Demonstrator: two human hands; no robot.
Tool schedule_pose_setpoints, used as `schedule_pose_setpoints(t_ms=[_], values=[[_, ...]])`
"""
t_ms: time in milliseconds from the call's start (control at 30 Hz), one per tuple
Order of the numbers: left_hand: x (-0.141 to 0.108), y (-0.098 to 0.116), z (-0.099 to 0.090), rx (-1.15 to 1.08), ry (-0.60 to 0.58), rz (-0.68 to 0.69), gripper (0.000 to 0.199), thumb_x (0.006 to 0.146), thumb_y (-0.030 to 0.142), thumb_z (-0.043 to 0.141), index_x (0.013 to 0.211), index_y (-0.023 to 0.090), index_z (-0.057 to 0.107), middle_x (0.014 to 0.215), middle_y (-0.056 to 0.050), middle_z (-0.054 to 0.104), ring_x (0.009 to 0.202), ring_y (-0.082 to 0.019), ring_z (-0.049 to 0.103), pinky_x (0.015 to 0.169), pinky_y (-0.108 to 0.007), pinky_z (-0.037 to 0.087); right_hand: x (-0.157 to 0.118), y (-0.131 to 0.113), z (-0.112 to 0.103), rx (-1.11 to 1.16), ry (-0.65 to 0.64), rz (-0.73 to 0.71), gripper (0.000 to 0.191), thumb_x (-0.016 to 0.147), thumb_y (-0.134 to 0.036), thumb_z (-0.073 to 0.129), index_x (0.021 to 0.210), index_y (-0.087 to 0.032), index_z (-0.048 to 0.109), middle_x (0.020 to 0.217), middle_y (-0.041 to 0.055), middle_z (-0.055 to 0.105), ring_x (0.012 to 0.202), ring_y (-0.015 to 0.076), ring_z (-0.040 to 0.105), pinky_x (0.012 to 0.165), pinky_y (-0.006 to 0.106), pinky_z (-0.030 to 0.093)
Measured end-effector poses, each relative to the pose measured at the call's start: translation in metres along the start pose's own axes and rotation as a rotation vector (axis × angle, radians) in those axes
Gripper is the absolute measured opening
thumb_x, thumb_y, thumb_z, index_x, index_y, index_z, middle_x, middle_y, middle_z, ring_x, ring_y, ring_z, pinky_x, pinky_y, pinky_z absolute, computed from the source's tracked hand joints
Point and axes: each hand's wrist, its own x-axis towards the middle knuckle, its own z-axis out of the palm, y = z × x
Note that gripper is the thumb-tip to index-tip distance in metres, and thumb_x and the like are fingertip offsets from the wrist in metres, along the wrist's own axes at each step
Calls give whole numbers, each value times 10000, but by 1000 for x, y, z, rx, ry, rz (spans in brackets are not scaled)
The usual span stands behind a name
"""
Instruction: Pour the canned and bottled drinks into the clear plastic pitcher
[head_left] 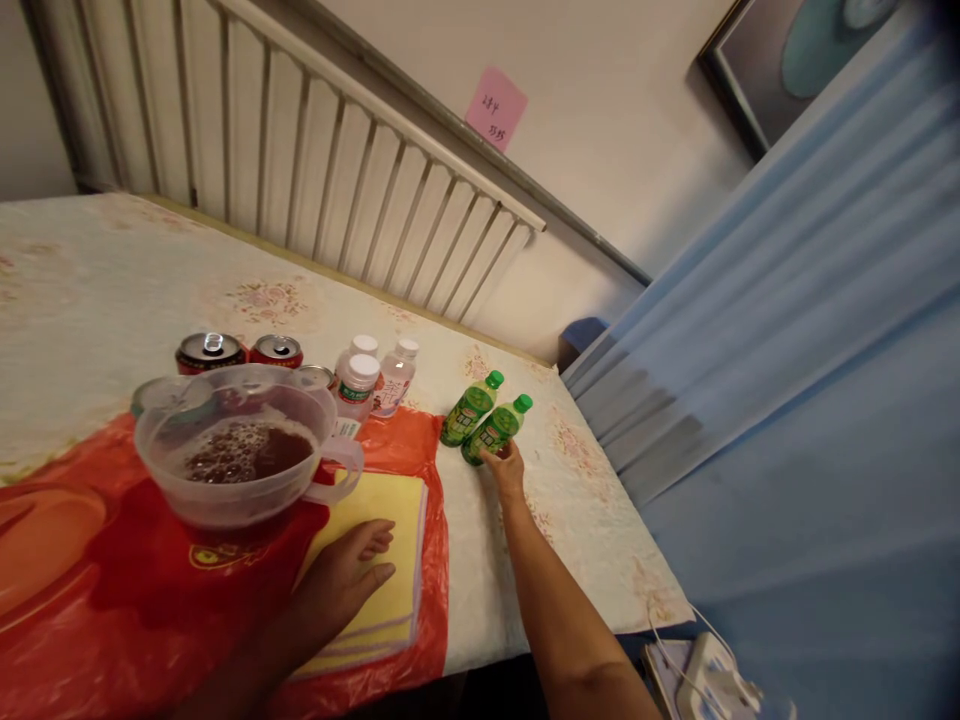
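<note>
Directly against right grip [507, 468]: green bottle [495, 430]

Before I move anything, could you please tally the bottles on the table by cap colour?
Green-capped bottles: 2
White-capped bottles: 3
Total: 5

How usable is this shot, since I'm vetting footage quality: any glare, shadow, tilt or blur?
Head view: bright glare on the leftmost can; left hand more shaded than right hand; radiator slants across the tilted frame; top-right corner darkened; green bottles fairly clear, though their small print can't be read.
</note>
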Motion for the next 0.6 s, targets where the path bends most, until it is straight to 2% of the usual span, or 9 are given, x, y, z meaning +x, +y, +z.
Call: schedule_pose_setpoints(t_ms=[100, 233, 600], values=[[0, -1, 0, 8, -9, -2, 492, 738, 434, 633, 1158, 177, 628, 1079, -120, 746, 995, -274, 711, 911, -420, 571, -18, 12, 15, -56, 63, 29, 477, 577, -382, 743, 988, -154, 663, 839, 47, 715, 712, 201, 592, 643, 314, 478], [0, -1, 0, 33, -18, 15, 486, 759, 444, 623, 1166, 178, 626, 1086, -121, 742, 999, -273, 708, 910, -421, 569, -31, 18, 26, -107, 121, 9, 447, 613, -376, 711, 994, -148, 663, 852, 53, 706, 725, 195, 566, 661, 301, 454], [-2, 0, -1, 59, -24, 23, 475, 771, 446, 611, 1168, 186, 624, 1082, -116, 741, 1001, -268, 702, 914, -421, 568, -28, 22, 27, -134, 118, -34, 370, 674, -391, 664, 970, -168, 659, 844, 39, 708, 717, 194, 575, 659, 277, 445]])
